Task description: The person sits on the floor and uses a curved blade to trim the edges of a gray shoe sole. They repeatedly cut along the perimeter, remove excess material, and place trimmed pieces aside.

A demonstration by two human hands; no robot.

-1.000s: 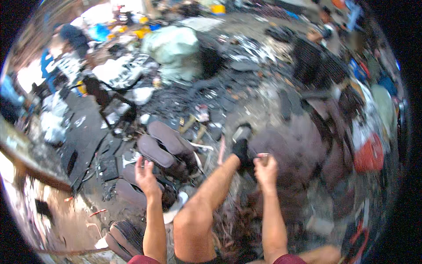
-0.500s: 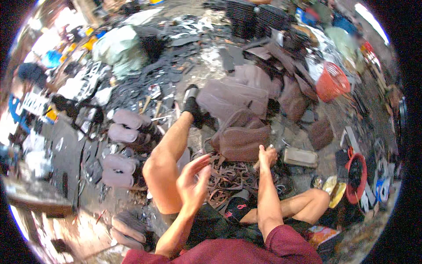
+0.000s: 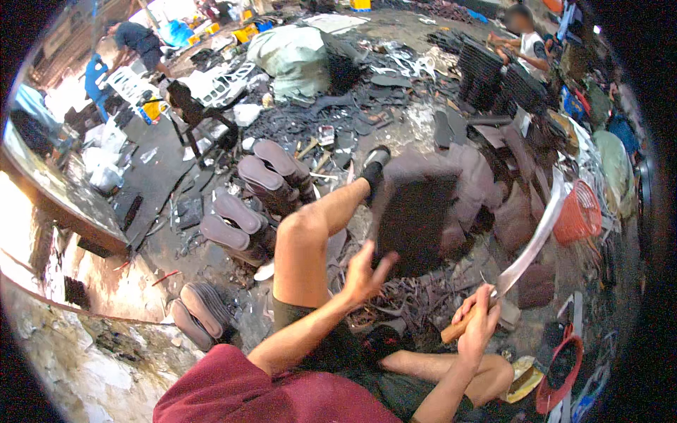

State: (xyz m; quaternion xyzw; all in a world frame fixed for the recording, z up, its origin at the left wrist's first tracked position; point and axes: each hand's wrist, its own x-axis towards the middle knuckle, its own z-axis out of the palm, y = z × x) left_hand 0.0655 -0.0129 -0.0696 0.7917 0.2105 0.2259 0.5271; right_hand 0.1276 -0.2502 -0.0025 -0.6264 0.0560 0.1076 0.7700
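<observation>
Wrapping closely round the wooden handle of a long curved knife (image 3: 534, 247), the right grip (image 3: 481, 321) sits above the person's folded right leg (image 3: 448, 365), and the pale blade slants up and to the right from it. The left grip (image 3: 363, 275) is half open, fingers and thumb apart, at the lower left edge of a dark sheet (image 3: 416, 218); motion blurs both, so whether it has closed on the sheet I cannot tell. That sheet lies in front of the person, just right of the bent left knee (image 3: 302, 229), over a tangle of thin brown scraps (image 3: 412, 303). Beyond it spreads a heap of brown sheets (image 3: 518, 218), with a red plastic basket (image 3: 582, 215) beside the heap, close to the blade's tip. Left of the knee, brown boots (image 3: 229, 220) lie with their soles turned up, and a pair of ridged soles (image 3: 202, 314) rests nearer the person. Farther out stands a bulging pale green sack (image 3: 290, 62), and a co-worker (image 3: 532, 53) is at the upper right.
</observation>
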